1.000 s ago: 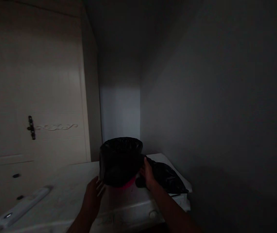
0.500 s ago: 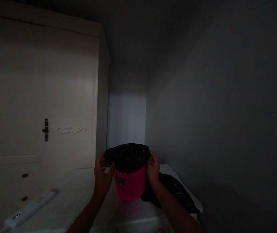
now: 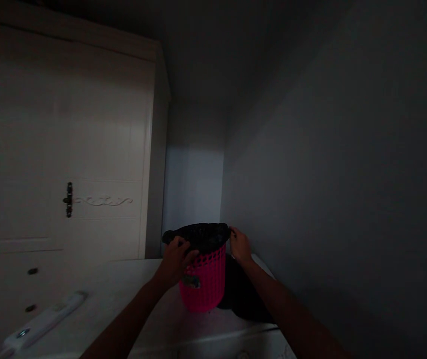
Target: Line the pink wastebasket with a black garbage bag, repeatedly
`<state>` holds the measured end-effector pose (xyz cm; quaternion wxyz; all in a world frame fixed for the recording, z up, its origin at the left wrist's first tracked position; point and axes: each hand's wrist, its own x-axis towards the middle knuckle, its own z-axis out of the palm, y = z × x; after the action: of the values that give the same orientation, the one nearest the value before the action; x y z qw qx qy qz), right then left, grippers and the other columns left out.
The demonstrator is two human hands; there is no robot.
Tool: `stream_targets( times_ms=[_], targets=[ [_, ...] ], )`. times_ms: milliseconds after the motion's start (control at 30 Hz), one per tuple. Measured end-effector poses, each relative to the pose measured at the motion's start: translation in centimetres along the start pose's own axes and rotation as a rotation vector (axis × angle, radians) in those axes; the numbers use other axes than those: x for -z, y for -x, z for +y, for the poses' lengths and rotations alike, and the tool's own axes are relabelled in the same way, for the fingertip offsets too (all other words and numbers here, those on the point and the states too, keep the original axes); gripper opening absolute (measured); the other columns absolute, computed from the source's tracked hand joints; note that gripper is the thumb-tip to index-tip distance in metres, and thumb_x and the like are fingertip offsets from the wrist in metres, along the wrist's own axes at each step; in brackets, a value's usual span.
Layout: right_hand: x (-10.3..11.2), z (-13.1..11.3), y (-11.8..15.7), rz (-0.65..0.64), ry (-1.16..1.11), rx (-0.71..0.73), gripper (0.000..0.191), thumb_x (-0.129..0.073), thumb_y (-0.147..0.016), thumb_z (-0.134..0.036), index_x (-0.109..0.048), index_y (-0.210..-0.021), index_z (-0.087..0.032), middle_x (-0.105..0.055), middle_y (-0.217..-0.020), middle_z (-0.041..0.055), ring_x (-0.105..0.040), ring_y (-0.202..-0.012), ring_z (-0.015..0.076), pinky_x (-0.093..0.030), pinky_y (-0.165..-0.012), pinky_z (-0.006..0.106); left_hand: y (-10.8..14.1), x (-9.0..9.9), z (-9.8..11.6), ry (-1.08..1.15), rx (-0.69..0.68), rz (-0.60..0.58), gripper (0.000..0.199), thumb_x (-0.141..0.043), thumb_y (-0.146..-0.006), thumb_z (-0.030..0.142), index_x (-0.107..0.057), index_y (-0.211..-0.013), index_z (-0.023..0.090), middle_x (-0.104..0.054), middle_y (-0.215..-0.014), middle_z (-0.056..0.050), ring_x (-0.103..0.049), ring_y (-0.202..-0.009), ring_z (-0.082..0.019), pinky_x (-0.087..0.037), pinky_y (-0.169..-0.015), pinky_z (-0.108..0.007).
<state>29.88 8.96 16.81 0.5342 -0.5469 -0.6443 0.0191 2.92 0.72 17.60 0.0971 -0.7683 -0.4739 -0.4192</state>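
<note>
A bright pink slatted basket [image 3: 208,281] stands upright on a white surface, with a black plastic bag [image 3: 202,238] lining it and folded over its rim. My left hand [image 3: 176,259] is closed on the bag's edge at the front left of the rim. At the right side of the rim my right hand [image 3: 239,244] pinches the bag's edge. A small dark label [image 3: 191,282] shows on the basket's front, below my left hand. Dark black plastic [image 3: 245,294] lies right of the basket, partly behind my right forearm.
A white power strip [image 3: 45,321] lies at the left on the white surface [image 3: 101,289]. Behind it stands a white wardrobe [image 3: 105,149] with dark handles. A grey wall [image 3: 311,174] rises on the right.
My left hand has moved right, from the rim's left side to its front. My right hand has risen slightly along the rim. More of the basket's pink upper holes show below the bag.
</note>
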Motion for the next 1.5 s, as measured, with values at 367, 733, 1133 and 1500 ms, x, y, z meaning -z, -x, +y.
stream_targets(
  times_ms=[367,733,1133,1500],
  targets=[
    [0.6,-7.0,-7.1,-0.567,0.111,0.318,0.039,-0.060,-0.086,-0.019,-0.079,-0.117,-0.032,-0.076,-0.129,0.0001,-0.067,-0.126,0.0237,-0.045,-0.115,0.043,1.0,-1.5,5.0,-0.191,-0.113,0.067,0.030,-0.050,-0.101,0.042,-0.072,-0.092,0.024,-0.064,-0.107,-0.008,-0.057,-0.111,-0.027,-0.025,-0.118,-0.064],
    [1.6,-17.0,-6.8,-0.339,-0.256,0.783,0.056,-0.037,-0.101,-0.017,-0.046,-0.156,-0.024,-0.053,-0.157,0.0062,-0.048,-0.146,0.0145,-0.033,-0.126,0.041,0.2,-4.3,6.9,-0.116,0.023,0.152,0.036,-0.037,-0.103,0.027,-0.072,-0.095,0.023,-0.067,-0.108,-0.010,-0.058,-0.114,-0.026,-0.034,-0.112,-0.054],
    [9.8,-26.7,-5.0,0.004,0.004,1.179,0.073,-0.033,-0.107,-0.042,0.005,-0.167,-0.023,-0.007,-0.176,0.0067,-0.021,-0.159,0.0307,-0.028,-0.126,0.053,-0.3,0.0,1.6,-0.165,0.125,0.511,0.044,-0.056,-0.092,0.046,-0.057,-0.125,0.016,-0.058,-0.140,-0.023,-0.045,-0.141,-0.038,-0.015,-0.123,-0.065],
    [7.6,-18.2,-9.0,-0.254,0.145,0.889,0.069,-0.049,-0.104,-0.050,-0.027,-0.163,-0.022,-0.056,-0.153,0.0121,-0.061,-0.130,0.0248,-0.047,-0.111,0.042,3.4,11.0,-7.3,-0.468,0.189,0.527,0.027,-0.043,-0.090,0.017,-0.061,-0.109,0.022,-0.059,-0.150,-0.013,-0.043,-0.148,-0.038,-0.015,-0.112,-0.078]
  ],
)
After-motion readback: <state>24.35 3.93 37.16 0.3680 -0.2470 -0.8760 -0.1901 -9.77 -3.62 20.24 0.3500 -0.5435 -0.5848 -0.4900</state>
